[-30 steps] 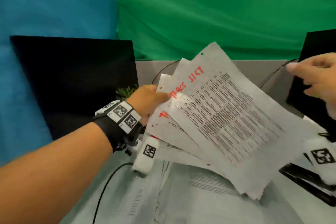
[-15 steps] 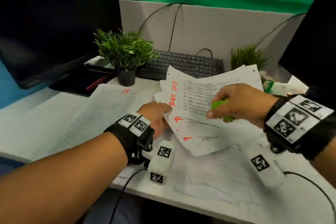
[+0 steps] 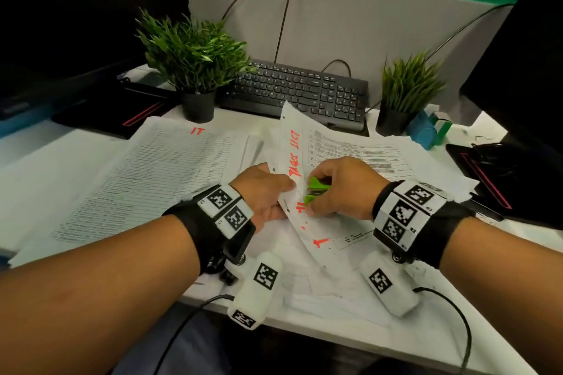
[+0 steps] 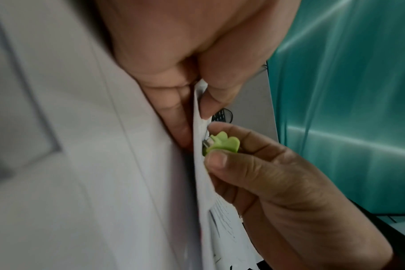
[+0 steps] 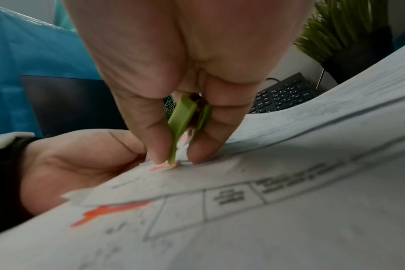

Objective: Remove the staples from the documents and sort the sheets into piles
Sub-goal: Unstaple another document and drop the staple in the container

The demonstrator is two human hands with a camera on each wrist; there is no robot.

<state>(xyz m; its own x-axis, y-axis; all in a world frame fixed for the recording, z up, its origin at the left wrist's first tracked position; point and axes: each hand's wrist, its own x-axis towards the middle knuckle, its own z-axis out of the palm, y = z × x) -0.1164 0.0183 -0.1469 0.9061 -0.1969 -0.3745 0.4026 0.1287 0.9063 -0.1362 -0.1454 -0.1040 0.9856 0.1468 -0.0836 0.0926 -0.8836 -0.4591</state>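
A stapled set of printed sheets (image 3: 347,155) with red handwriting lies tilted up at the middle of the desk. My left hand (image 3: 265,192) pinches its corner between thumb and fingers (image 4: 210,95). My right hand (image 3: 338,189) grips a small green staple remover (image 3: 315,190) and holds its metal tip against that corner, right beside my left thumb. The remover (image 4: 222,143) touches the paper edge (image 4: 200,164) in the left wrist view, and its green jaws (image 5: 185,124) press down on the sheet (image 5: 266,210) in the right wrist view. The staple itself is hidden.
A pile of sheets marked "IT" (image 3: 158,173) lies at the left, more loose paper (image 3: 329,280) under my wrists. Two potted plants (image 3: 195,58) (image 3: 405,91), a black keyboard (image 3: 301,91), a blue-green object (image 3: 429,128) and dark monitors (image 3: 76,15) stand behind.
My left hand brought the stapled sheets down from in front of my face to the desk. My right hand came in with the green remover and set it on the corner.
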